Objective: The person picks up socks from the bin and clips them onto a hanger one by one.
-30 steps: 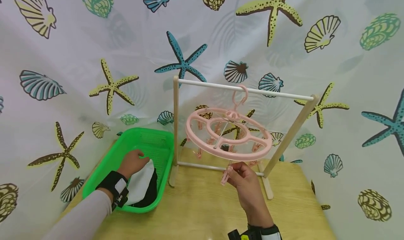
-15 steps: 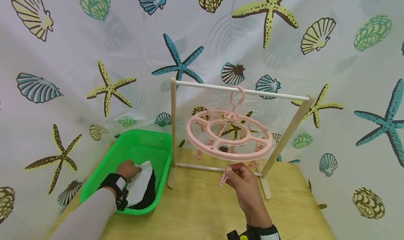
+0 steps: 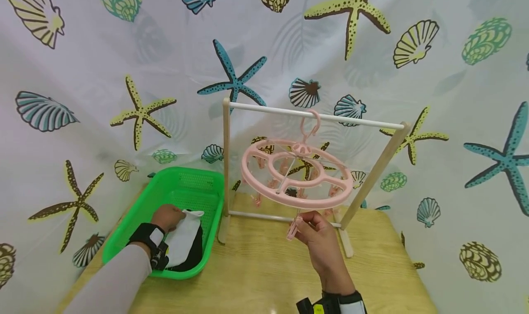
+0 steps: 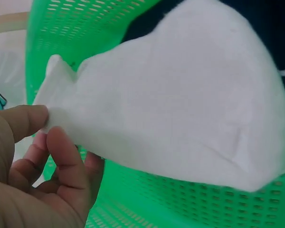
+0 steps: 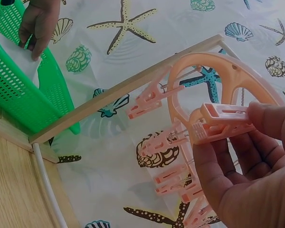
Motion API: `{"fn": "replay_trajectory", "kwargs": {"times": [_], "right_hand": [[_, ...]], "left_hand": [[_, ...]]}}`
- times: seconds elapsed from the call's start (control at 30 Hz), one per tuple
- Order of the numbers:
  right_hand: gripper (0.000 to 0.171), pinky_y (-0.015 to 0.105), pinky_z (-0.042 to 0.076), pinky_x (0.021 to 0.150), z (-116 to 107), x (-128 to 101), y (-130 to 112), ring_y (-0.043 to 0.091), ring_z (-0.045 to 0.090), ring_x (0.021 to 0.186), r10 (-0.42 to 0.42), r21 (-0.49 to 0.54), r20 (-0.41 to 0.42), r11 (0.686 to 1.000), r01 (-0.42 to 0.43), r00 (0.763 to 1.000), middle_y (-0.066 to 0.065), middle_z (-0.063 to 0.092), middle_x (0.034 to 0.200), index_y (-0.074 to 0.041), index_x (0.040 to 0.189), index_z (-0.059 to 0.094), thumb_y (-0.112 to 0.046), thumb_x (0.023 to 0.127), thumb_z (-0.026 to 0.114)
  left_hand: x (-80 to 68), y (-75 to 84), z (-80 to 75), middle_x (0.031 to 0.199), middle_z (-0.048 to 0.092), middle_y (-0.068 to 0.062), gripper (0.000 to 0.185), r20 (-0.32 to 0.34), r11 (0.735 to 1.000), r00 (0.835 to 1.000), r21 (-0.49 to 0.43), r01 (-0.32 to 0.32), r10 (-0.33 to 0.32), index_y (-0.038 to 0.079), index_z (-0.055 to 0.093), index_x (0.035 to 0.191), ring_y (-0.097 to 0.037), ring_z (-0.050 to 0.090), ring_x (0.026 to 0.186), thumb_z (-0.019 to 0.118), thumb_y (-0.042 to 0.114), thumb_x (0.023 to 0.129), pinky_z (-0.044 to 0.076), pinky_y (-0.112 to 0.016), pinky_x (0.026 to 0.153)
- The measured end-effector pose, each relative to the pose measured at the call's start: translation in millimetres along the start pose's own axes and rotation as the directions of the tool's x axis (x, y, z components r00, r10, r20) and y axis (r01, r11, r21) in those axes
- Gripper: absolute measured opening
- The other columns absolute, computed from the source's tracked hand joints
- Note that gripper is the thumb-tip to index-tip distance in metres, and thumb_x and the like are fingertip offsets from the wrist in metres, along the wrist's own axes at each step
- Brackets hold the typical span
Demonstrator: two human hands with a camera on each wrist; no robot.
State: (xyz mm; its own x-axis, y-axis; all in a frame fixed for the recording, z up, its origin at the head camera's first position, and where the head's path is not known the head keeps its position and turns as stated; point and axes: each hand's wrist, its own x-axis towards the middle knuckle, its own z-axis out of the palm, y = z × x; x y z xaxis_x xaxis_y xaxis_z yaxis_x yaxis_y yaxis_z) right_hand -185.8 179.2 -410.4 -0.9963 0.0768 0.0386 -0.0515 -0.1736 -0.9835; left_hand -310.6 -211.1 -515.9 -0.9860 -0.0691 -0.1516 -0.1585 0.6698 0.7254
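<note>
In the green basket (image 3: 215, 181), my left hand (image 3: 167, 217) pinches one end of a white sock (image 4: 171, 99) between thumb and fingers. Under the sock lies a dark cloth (image 3: 193, 253), partly covered. My right hand (image 3: 324, 243) pinches a pink clothespin (image 5: 225, 118) between thumb and fingers, just below the front rim of a round pink clip hanger (image 3: 289, 199). That hanger hooks over the white bar (image 3: 264, 108) of a small drying rack. The right wrist view shows more pink clothespins (image 5: 149, 99) dangling from the ring.
The rack's wooden posts (image 3: 226, 158) stand on the light wooden table (image 3: 256, 268), the left one close beside the basket. A curtain (image 3: 264, 38) printed with shells and starfish hangs behind and at both sides.
My left hand has shifted lower along the white sock and now grips its end, which is slightly raised. The right hand stays at the clothespin. The head view has shifted slightly.
</note>
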Motion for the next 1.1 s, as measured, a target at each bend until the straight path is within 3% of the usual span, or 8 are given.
{"fn": "replay_trajectory", "kwargs": {"times": [0.2,0.4,0.53,0.7,0.9,1.1], "right_hand": [[0.007,0.039,0.057,0.079,0.7,0.0,0.9,0.026,0.066,0.083,-0.017,-0.002,0.005,1.0,0.017,1.0,0.012,0.061,0.093,0.004,0.098,0.056,-0.002,0.099,0.058],[0.006,0.04,0.057,0.079,2.0,-0.6,2.3,0.026,0.065,0.081,-0.017,0.017,0.01,1.0,0.017,1.0,0.013,0.061,0.092,0.003,0.097,0.056,-0.002,0.099,0.058],[0.006,0.039,0.057,0.078,1.5,-1.0,3.1,0.025,0.065,0.08,-0.025,0.015,0.001,1.0,0.025,1.0,0.012,0.061,0.091,0.005,0.099,0.055,-0.001,0.099,0.057],[0.008,0.039,0.057,0.079,0.6,-0.7,3.0,0.026,0.066,0.083,-0.023,0.006,-0.004,1.0,0.023,1.0,0.012,0.061,0.093,0.005,0.1,0.056,-0.002,0.099,0.058],[0.011,0.039,0.056,0.079,-0.8,-1.2,3.1,0.026,0.066,0.084,-0.03,0.014,-0.003,0.999,0.031,1.0,0.011,0.062,0.092,0.005,0.099,0.056,-0.005,0.098,0.06],[0.008,0.039,0.057,0.079,-0.8,-0.1,5.3,0.029,0.067,0.085,-0.021,0.026,-0.022,0.999,0.021,1.0,0.012,0.062,0.091,0.006,0.098,0.056,-0.002,0.098,0.06]], "left_hand": [[-3.9,11.4,-3.8,0.093,0.068,-0.024,0.03,-0.077,0.99,0.991,0.09,-0.106,0.113,-0.012,0.068,0.106,-0.026,0.062,0.067,0.061,0.015,0.094,0.049,-0.037,0.06],[-5.9,26.7,-7.0,0.104,0.063,-0.026,0.035,-0.037,0.996,0.998,-0.066,-0.053,0.05,-0.01,0.061,0.113,-0.028,0.065,0.078,0.052,0.021,0.1,0.051,-0.038,0.066],[-12.5,42.7,-10.6,0.112,0.059,-0.028,0.038,-0.023,0.993,0.995,-0.063,-0.099,0.097,-0.009,0.057,0.119,-0.038,0.06,0.093,0.049,0.023,0.102,0.048,-0.045,0.074],[-20.6,57.6,-10.7,0.121,0.059,-0.028,0.037,-0.045,0.979,0.979,-0.053,-0.199,0.196,-0.006,0.057,0.124,-0.042,0.057,0.107,0.054,0.024,0.102,0.047,-0.05,0.083],[-33.7,73.2,-9.2,0.114,0.062,-0.022,0.03,-0.092,0.952,0.951,-0.061,-0.301,0.295,-0.003,0.062,0.118,-0.039,0.059,0.105,0.058,0.022,0.101,0.048,-0.049,0.082],[-50.9,90.8,-3.1,0.108,0.067,-0.013,0.025,-0.084,0.937,0.938,-0.079,-0.342,0.335,0.003,0.066,0.111,-0.033,0.063,0.101,0.062,0.025,0.099,0.052,-0.045,0.079]]}}
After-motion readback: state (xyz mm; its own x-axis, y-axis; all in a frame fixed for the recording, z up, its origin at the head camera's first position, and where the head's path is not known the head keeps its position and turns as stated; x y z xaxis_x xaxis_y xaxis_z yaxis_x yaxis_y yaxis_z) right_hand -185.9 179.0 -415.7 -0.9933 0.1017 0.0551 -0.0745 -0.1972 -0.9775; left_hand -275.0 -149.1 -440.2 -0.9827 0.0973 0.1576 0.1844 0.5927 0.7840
